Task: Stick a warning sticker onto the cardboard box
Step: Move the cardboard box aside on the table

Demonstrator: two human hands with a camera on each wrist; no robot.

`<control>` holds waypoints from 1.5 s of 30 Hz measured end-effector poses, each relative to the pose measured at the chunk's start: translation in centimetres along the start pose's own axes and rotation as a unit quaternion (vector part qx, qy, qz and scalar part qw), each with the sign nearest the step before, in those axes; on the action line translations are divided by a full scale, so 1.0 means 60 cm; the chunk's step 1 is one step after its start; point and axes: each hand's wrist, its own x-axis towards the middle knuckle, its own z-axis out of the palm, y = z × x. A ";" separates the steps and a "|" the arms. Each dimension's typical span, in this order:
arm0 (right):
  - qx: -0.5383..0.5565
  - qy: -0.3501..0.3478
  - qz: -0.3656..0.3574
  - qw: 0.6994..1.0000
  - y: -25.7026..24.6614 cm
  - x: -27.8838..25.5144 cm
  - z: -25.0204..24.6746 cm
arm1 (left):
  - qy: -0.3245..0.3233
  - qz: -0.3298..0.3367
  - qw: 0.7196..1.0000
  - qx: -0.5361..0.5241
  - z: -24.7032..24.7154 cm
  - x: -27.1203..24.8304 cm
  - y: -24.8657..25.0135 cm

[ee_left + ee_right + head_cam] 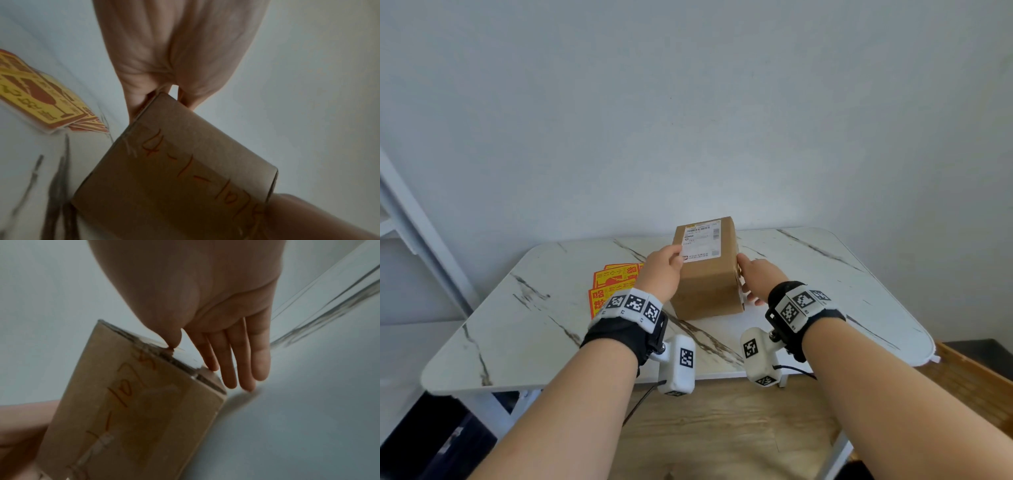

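Note:
A brown cardboard box sits mid-table, with a white shipping label on its top face. My left hand grips its left side, thumb over the top edge by the label. In the left wrist view the box has its corner tucked between thumb and fingers of that hand. My right hand presses against the box's right end. Its fingers lie straight along that end, and the thumb tip touches the top edge of the box. A stack of yellow-and-red warning stickers lies left of the box.
The white marble-pattern table stands against a plain wall. A white shelf frame rises at the far left. A wooden crate edge sits low on the right. The stickers lie close beside my left hand.

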 end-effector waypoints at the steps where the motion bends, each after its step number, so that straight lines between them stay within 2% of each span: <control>1: -0.003 -0.004 -0.002 1.000 -0.004 -0.001 0.002 | 0.004 -0.008 1.000 -0.011 -0.003 0.000 -0.002; 5: -0.007 0.020 -0.023 1.000 -0.021 -0.005 0.000 | 0.007 -0.045 0.998 -0.037 -0.004 0.004 -0.005; 9: 0.027 0.102 -0.027 0.994 -0.034 -0.002 -0.016 | -0.022 -0.095 0.993 -0.061 0.011 0.010 -0.003; 12: 0.020 0.125 -0.048 0.991 -0.038 0.001 -0.026 | -0.047 -0.091 0.992 -0.075 0.019 0.014 0.014; 16: -0.013 0.126 -0.063 0.990 -0.042 0.002 -0.028 | -0.034 -0.083 0.986 -0.143 0.023 0.025 0.034; 23: -0.030 0.147 -0.072 0.986 -0.037 0.018 -0.023 | -0.031 -0.025 0.995 -0.092 0.035 0.028 0.045; 29: -0.057 0.150 -0.081 0.984 -0.040 0.027 -0.030 | -0.055 -0.019 0.994 -0.089 0.026 0.027 0.040; 33: -0.083 0.203 -0.114 0.969 -0.062 0.020 -0.032 | -0.029 -0.036 0.998 -0.033 -0.010 0.039 0.023; 38: -0.087 0.252 -0.190 0.945 -0.119 0.005 -0.015 | 0.027 -0.075 0.996 -0.030 -0.077 0.051 -0.019; 41: -0.065 0.236 -0.241 0.939 -0.156 -0.005 0.016 | 0.044 -0.112 0.993 -0.004 -0.110 0.047 -0.055; 45: -0.040 0.175 -0.274 0.945 -0.200 -0.011 0.074 | 0.010 -0.147 0.982 0.116 -0.126 0.022 -0.104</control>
